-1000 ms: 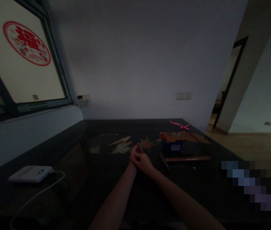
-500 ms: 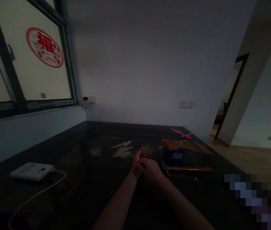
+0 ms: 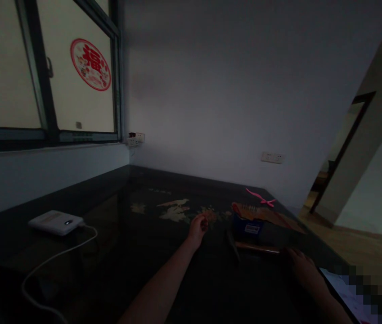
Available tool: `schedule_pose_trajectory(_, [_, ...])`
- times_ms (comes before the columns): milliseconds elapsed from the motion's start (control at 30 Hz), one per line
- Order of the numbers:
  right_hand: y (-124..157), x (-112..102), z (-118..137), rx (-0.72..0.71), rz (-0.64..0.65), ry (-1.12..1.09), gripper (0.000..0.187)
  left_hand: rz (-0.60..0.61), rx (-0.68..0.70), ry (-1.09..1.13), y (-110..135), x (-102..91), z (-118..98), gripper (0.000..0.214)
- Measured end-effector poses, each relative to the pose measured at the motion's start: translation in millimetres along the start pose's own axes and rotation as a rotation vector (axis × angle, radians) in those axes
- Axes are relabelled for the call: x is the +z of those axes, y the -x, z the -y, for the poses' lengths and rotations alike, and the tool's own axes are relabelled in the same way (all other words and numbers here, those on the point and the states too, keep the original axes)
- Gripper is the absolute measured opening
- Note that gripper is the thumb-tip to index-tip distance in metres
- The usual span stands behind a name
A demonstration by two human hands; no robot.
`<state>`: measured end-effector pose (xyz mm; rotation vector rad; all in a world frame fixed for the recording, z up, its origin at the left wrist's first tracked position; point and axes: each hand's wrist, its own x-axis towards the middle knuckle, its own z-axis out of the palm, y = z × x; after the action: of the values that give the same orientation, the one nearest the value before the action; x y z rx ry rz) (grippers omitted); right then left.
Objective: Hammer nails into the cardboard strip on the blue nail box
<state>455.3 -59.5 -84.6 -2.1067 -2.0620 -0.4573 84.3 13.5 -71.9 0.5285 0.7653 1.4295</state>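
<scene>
Over the dark table [image 3: 150, 270], my left hand [image 3: 198, 228] is raised near the middle, fingers curled closed. Whatever they hold, if anything, is too dark and small to make out. Farther right, my right hand [image 3: 301, 264] is closed over the far right end of a hammer's wooden handle, its fingers mostly in shadow. The hammer [image 3: 258, 248] lies flat, its dark head toward my left hand. Just behind it stands a blue box [image 3: 249, 226] with a brown, torn-looking flap and a row of thin spikes or nails on top.
A pink ribbon-like strip [image 3: 261, 198] lies at the back right. On the left rests a white power bank [image 3: 56, 222] with a white cable [image 3: 56, 261]. A partly blurred flat light item [image 3: 344, 288] lies near the right edge. A window [image 3: 79, 67] and wall border the table.
My hands have parted. The right one has moved right, from beside the left hand to the hammer's handle; the left stays raised and closed. The view has turned slightly left and tilted.
</scene>
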Motion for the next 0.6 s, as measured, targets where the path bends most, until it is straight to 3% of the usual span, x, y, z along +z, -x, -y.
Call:
schedule_pose_trajectory(200, [-16.3, 3.7, 2.2, 0.024, 0.092, 0.056, 0.043, 0.008, -0.028, 0.008, 5.1, 1.8, -3.1, 0.017])
schedule_pose_trajectory(300, [-13.5, 1.9, 4.5, 0.014, 0.096, 0.061, 0.044, 0.023, 0.029, -0.188, 7.1, 4.2, -1.4, 0.016])
schedule_pose_trajectory(367, [-8.2, -1.9, 9.6, -0.017, 0.110, 0.057, 0.044, 0.045, 0.157, -0.455, 10.3, 6.8, -0.3, 0.017])
schedule_pose_trajectory(500, [9.8, -14.2, 32.9, -0.070, 0.096, 0.062, 0.045, 0.152, 0.557, -1.042, 23.6, 11.9, 0.0, 0.019])
schedule_pose_trajectory(600, [31.9, -24.7, 59.9, -0.114, 0.038, 0.101, 0.050, 0.218, 0.754, -1.319, 35.2, 14.3, -2.1, 0.022])
